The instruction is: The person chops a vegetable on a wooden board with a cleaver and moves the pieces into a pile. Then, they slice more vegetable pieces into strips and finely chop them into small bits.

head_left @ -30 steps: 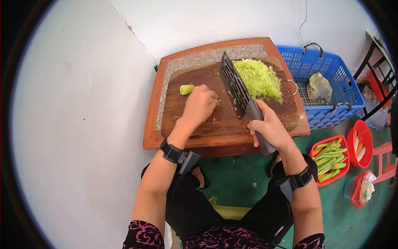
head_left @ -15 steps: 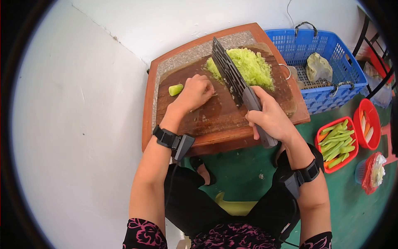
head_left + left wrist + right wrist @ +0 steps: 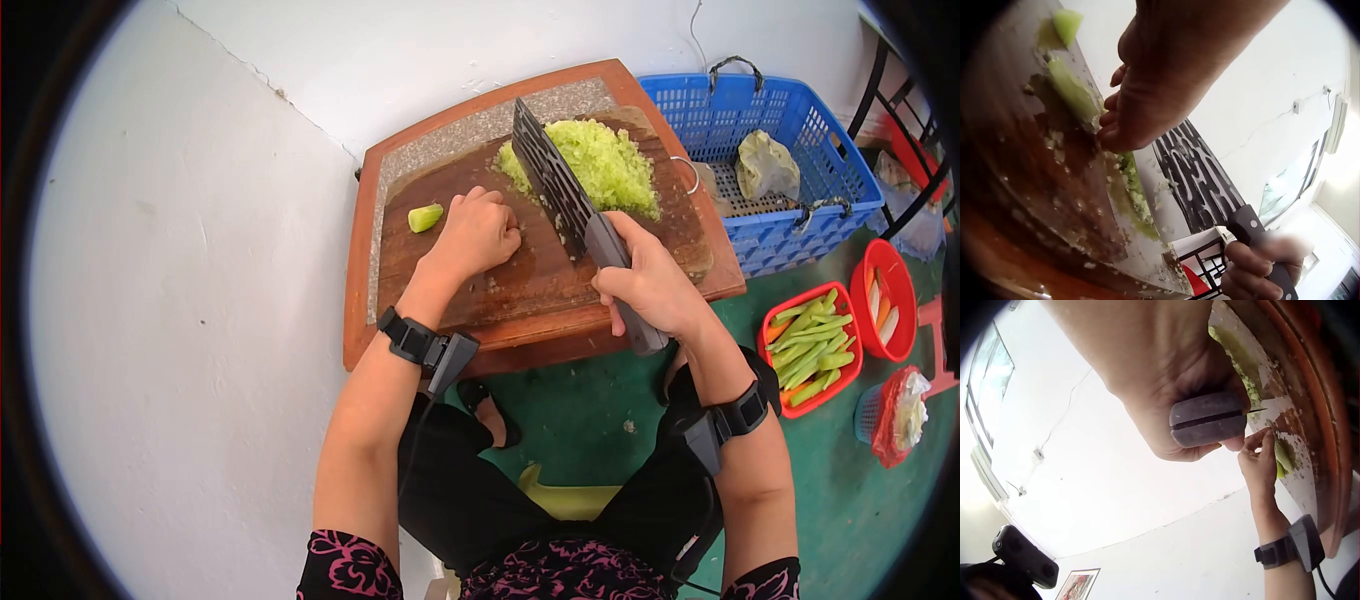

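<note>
My right hand [image 3: 655,285] grips the dark handle of a cleaver [image 3: 553,180]. Its black patterned blade stands steeply tilted over the wooden chopping board [image 3: 455,300], overlapping the heap of finely chopped green vegetable [image 3: 605,165]. Left of the blade, my left hand [image 3: 480,235] is low on the board with fingers curled. In the left wrist view those fingertips pinch the end of a pale green vegetable piece [image 3: 1072,90] lying flat, which the hand hides from above. A short green chunk [image 3: 425,217] lies by itself left of this hand.
The board lies on a small wood-rimmed table [image 3: 350,300] against a white wall. To its right is a blue plastic crate [image 3: 800,110] holding a pale crumpled bag. On the green floor stand a red basket [image 3: 770,345] of green stems and a red bowl [image 3: 905,340].
The head view has shifted slightly. More of the chopped heap now shows left of the blade. My left fingers have curled in more; my right hand keeps its grip on the cleaver.
</note>
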Tool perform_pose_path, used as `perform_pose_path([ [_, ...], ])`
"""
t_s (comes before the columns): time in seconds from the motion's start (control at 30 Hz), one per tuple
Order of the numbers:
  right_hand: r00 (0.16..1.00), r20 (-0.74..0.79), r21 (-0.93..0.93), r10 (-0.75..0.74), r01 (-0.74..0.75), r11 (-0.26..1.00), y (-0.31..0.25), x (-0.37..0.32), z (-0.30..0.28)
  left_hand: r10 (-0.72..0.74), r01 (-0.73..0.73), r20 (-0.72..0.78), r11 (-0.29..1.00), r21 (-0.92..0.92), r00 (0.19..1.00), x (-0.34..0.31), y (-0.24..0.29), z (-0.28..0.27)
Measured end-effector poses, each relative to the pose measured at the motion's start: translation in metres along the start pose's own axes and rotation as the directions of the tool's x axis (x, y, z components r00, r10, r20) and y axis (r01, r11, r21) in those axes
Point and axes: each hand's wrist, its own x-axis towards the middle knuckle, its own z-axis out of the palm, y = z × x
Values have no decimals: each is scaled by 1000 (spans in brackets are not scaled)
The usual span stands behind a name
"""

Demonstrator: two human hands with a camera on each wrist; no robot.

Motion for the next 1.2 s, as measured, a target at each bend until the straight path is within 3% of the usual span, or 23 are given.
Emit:
perform_pose_path([
  [0.13, 1000, -3, -5, -4, 4, 1000, 0, 1, -1, -60, 60, -13, 998, 19, 998, 3, 11, -5],
  [0.33, 1000, -1, -31, 7, -7, 1000, 0, 0, 1, -16, 22, -68, 995, 99, 998, 5, 7, 9],
  [0.43, 1000, -4, -31, 6, -7, 999, 1, 1, 1, 8, -2, -58, 995, 98, 998, 7, 1, 11],
  [0.53, 1000, 2, -27, 18, -18, 999, 3, 1, 1, 126, -122, -57, 990, 69, 990, 9, -5, 7],
  [0.63, 999, 5, -38, 33, -33, 999, 2, 1, 2, 5, -6, -81, 1000, -12, 997, 17, -16, -10],
  [0.77, 999, -13, -78, 52, -53, 996, 0, 2, 5, -198, 151, -121, 935, -320, 973, 13, -34, -51],
  [0.8, 999, -16, -82, 49, -50, 995, 0, 2, 6, -267, 256, 10, 910, -327, 964, 9, -33, -58],
  [0.93, 999, -13, -81, 40, -41, 996, 2, 2, 11, -109, 115, 55, 987, -114, 993, -14, -41, -33],
  [1.07, 1000, -2, -116, 24, -24, 993, -2, -1, 20, -114, 126, 55, 933, -337, 992, -31, -44, -13],
  [1.2, 998, 3, -221, 58, -56, 974, -5, -2, 34, -240, 214, 4, 858, -466, 971, -44, -37, -18],
])
